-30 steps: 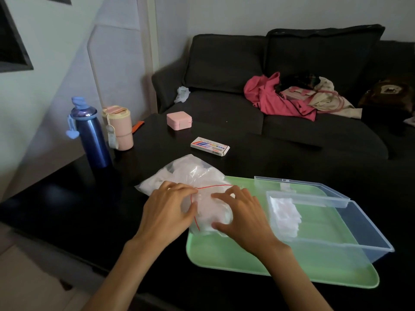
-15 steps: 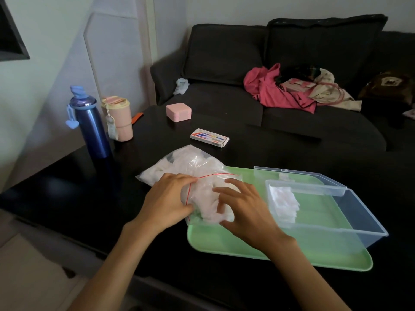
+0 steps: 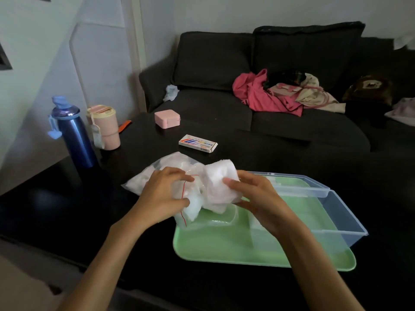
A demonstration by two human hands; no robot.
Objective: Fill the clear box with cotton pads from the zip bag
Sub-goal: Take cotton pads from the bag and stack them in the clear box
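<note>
The clear zip bag [image 3: 155, 173] of white cotton pads, edged with a red zip line, lies on the dark table at the left end of the green tray [image 3: 226, 245]. My left hand [image 3: 164, 194] grips the bag's mouth. My right hand [image 3: 258, 198] holds a thick bunch of cotton pads [image 3: 221, 187], lifted just outside the bag opening. The clear box [image 3: 339, 216] stands open on the tray to the right, its lid [image 3: 301, 185] hinged back behind it. My right hand hides the box's left part.
A blue bottle [image 3: 74, 135] and a pink lidded cup [image 3: 105, 126] stand at the table's left. A pink case [image 3: 167, 118] and a small printed carton [image 3: 198, 143] lie further back. Behind the table is a dark sofa [image 3: 247, 90] with clothes [image 3: 276, 93].
My right hand has come out of the bag with a bunch of cotton pads and lifted them. My left hand still holds the bag's mouth.
</note>
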